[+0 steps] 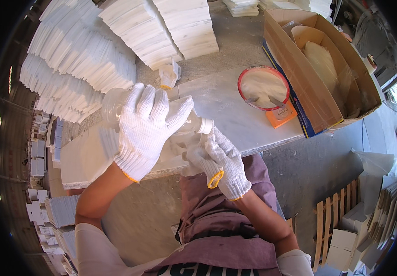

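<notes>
My left hand (145, 122), in a white knitted glove, is closed over a clear plastic bottle (113, 105) tilted sideways above the work table. The bottle's rounded body shows left of my fingers, and its white cap (204, 125) points right. My right hand (223, 158), gloved too, has its fingers curled against the cap; my gloves partly hide the neck. Beneath the hands is a pale stone slab (235, 131). Farther right stands a red-rimmed bowl (239, 92) of whitish material, with two scraper-like blades in it.
Tall stacks of white slabs (79, 50) stand at the far left and back. A crumpled white glove-like piece (169, 76) lies near them. An orange packet (283, 117) sits beside the bowl, next to a large cardboard box (299, 69). A wooden pallet (334, 211) leans at lower right.
</notes>
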`<state>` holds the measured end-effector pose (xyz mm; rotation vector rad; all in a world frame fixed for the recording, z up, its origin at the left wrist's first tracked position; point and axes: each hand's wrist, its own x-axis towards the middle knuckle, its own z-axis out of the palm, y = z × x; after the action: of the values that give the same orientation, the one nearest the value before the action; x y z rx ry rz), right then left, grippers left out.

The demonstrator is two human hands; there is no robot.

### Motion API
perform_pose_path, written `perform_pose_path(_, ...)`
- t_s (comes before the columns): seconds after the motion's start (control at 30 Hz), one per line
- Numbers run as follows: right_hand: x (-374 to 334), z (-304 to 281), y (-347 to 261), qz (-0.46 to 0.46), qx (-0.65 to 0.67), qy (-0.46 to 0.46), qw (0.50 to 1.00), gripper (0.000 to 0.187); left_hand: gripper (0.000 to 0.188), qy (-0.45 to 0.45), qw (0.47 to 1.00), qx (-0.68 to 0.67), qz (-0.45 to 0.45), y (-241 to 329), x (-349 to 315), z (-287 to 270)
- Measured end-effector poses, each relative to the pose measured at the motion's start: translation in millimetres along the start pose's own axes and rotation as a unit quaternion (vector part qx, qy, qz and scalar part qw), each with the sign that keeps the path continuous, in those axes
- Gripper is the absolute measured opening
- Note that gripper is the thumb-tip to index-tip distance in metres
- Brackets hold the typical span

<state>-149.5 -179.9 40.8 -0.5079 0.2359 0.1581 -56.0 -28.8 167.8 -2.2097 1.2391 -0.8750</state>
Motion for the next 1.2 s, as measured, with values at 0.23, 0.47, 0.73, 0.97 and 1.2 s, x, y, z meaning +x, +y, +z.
perform_pose_path(0.23,4.0,0.9,1.5,-0.023,-0.06,0.007,0.998,0.048,0.054,-0.005,1.0,0.004,-0.014,-1.6,-7.1,10.9)
perform_pose_path(0.47,11.4,0.5,-0.6,-0.07,-0.155,-0.003,0.985,0.048,0.062,0.015,0.998,-0.039,-0.043,-4.8,-14.9,27.9)
perform_pose_path(0.73,20.9,-1.1,-29.9,0.09,0.114,-0.13,0.981,0.049,0.079,-0.013,0.856,-0.329,-0.399,-44.2,-44.8,68.8)
perform_pose_path(0.97,1.7,-19.7,-60.4,0.085,0.076,-0.159,0.981,0.052,0.078,0.157,0.66,-0.359,-0.642,-113.5,-126.6,180.9)
perform_pose_path(1.2,-11.7,-29.6,-99.6,-0.014,-0.35,0.007,0.936,0.045,0.075,0.067,0.545,-0.475,-0.688,-108.4,-176.8,222.0)
